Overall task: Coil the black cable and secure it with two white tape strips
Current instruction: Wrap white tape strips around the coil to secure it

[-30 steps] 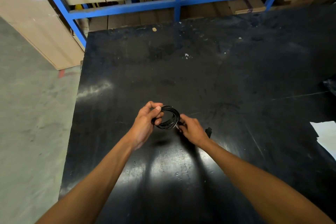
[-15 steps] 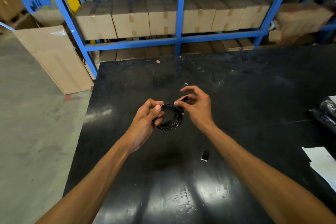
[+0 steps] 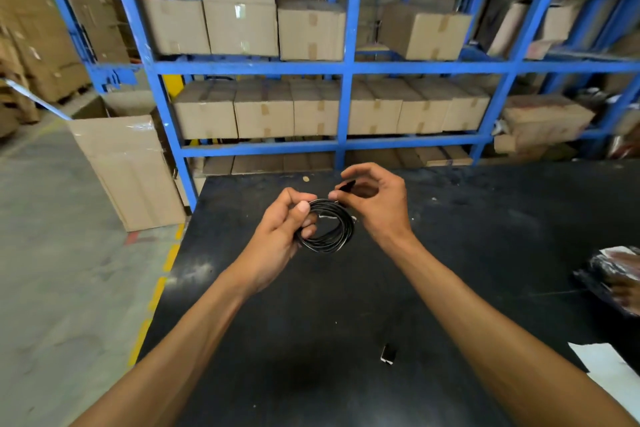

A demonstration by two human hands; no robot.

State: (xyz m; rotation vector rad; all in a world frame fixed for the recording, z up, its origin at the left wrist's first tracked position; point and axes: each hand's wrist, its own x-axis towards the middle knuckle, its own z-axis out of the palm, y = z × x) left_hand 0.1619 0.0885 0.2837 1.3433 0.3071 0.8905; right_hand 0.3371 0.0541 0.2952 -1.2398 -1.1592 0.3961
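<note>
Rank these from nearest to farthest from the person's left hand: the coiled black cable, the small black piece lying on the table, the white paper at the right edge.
1. Coiled black cable, held in the left hand.
2. Small black piece, on the table nearer the person.
3. White paper, far right edge.

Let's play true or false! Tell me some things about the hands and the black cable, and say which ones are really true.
1. The left hand holds the coiled black cable. True.
2. The coil lies flat on the black table. False: it is held up above it.
3. The right hand pinches a small dark piece. True.
4. The shelves behind hold toys. False: they hold cardboard boxes.
</note>
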